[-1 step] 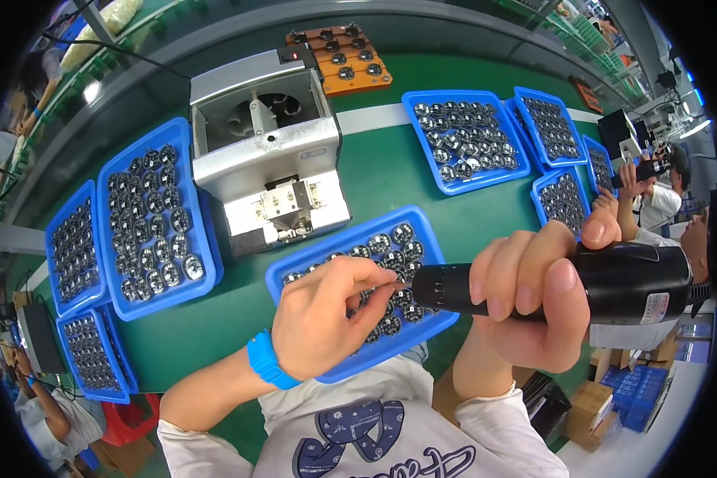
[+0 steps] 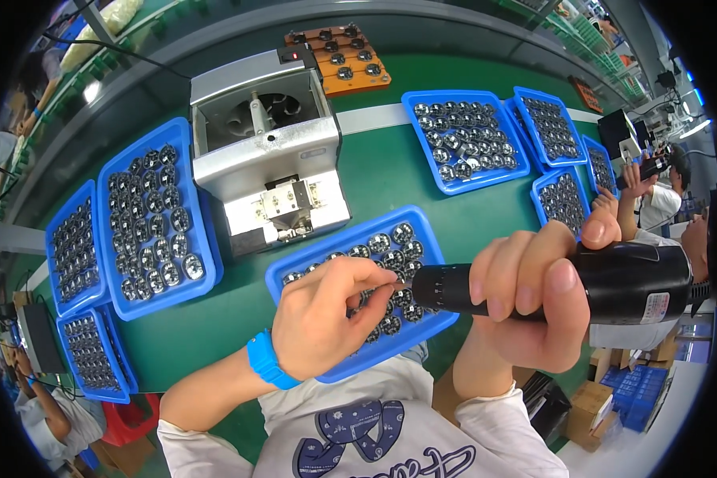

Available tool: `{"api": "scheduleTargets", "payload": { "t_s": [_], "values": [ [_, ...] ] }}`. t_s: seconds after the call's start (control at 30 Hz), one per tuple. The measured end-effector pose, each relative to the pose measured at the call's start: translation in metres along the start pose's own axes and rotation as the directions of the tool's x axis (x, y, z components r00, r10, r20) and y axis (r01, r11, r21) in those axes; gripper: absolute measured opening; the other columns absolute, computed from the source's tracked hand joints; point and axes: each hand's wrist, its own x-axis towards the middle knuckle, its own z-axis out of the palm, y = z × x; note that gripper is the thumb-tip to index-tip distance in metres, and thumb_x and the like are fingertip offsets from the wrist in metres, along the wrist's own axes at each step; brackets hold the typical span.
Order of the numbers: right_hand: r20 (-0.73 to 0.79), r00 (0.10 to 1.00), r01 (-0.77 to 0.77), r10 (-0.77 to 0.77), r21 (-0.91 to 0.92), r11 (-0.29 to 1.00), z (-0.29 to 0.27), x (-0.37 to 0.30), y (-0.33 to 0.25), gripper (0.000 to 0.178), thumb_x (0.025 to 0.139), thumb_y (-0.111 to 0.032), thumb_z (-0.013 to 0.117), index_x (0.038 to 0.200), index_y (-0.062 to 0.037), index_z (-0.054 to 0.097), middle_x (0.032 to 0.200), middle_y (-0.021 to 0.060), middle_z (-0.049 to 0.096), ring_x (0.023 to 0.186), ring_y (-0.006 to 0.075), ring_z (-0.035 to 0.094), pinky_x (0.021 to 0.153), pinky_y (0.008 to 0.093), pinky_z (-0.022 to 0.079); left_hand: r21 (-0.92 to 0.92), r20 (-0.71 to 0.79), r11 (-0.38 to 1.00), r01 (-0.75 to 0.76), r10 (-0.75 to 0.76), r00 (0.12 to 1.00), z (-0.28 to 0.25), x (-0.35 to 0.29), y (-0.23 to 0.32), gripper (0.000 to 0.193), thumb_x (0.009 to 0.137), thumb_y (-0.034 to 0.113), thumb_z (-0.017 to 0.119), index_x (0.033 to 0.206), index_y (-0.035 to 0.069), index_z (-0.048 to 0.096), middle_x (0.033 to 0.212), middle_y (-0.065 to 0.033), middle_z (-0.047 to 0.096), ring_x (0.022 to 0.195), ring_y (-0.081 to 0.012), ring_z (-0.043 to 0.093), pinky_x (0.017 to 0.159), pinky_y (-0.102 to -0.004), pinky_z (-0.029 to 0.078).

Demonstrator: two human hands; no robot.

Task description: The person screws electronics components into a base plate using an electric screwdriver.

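Note:
My right hand [image 2: 534, 295] is wrapped round a black electric screwdriver [image 2: 645, 275], held level with its nose to the left. The fingertips of my left hand [image 2: 319, 307] are closed in a pinch on the thin bit [image 2: 402, 285] at that nose; whether a screw is there too is too small to tell. Both hands are above a blue tray [image 2: 432, 239] of shiny round black-and-silver parts [image 2: 403, 233], partly hiding it. A blue band [image 2: 268, 360] circles my left wrist.
Behind the tray stands a silver screw feeder [image 2: 267, 155]. Blue trays of similar parts flank it, at left [image 2: 207, 279] and right [image 2: 454, 190]. An orange board [image 2: 378, 81] with round parts lies farther back. Another person [image 2: 657, 199] works at the far right. Cardboard boxes [image 2: 588, 406] are at lower right.
The small arm inside the screw feeder has shifted slightly. My hands and the screwdriver have not visibly moved.

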Motion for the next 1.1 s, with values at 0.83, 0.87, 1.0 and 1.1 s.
{"api": "scheduleTargets", "payload": {
  "t_s": [0.83, 0.87, 1.0, 1.1],
  "values": [
    [-0.104, 0.994, 0.001, -0.036, -0.319, 0.948, 0.005, 0.004, 0.044, 0.035, 0.089, 0.005, 0.053, 0.119, -0.0026, 0.038, 0.069, 0.0061, 0.049, 0.049, 0.015, 0.048, 0.049, 0.0347, 0.046, 0.196, 0.206, 0.977, -0.089, 0.047, 0.977, -0.02, 0.006, -0.019, 0.043, 0.076, 0.002, 0.074, 0.117, 0.0, 0.06, 0.097, -0.0097, 0.068, 0.085, -0.0263, 0.062, 0.071, -0.0368, 0.055],
    [-0.103, 0.994, -0.004, -0.03, -0.319, 0.948, 0.002, 0.006, 0.051, 0.035, 0.089, 0.005, 0.053, 0.119, -0.0026, 0.038, 0.069, 0.0061, 0.049, 0.049, 0.015, 0.048, 0.049, 0.0347, 0.046, 0.211, 0.227, 0.966, -0.151, 0.102, 0.969, -0.019, 0.007, -0.024, 0.046, 0.076, 0.001, 0.073, 0.119, 0.001, 0.06, 0.099, -0.01, 0.067, 0.088, -0.027, 0.062, 0.071, -0.0375, 0.055],
    [0.032, 0.999, 0.048, -0.039, -0.371, 0.928, -0.007, 0.009, 0.069, 0.03, 0.093, 0.003, 0.056, 0.117, -0.0016, 0.039, 0.07, 0.0068, 0.051, 0.05, 0.0138, 0.049, 0.049, 0.0314, 0.046, 0.215, 0.212, 0.954, -0.21, 0.164, 0.963, -0.013, 0.008, -0.032, 0.051, 0.074, 0.0, 0.069, 0.123, -0.002, 0.056, 0.104, -0.0116, 0.066, 0.094, -0.03, 0.062, 0.075, -0.0401, 0.055],
    [0.064, 0.996, 0.078, -0.056, -0.414, 0.907, -0.009, 0.01, 0.076, 0.03, 0.092, 0.004, 0.056, 0.117, -0.0017, 0.04, 0.068, 0.0065, 0.051, 0.05, 0.0132, 0.049, 0.048, 0.0307, 0.046, 0.205, 0.199, 0.959, -0.197, 0.156, 0.967, -0.011, 0.009, -0.036, 0.054, 0.074, 0.0, 0.068, 0.126, -0.003, 0.053, 0.103, -0.0126, 0.066, 0.096, -0.0311, 0.062, 0.077, -0.041, 0.056]
  ]
}}
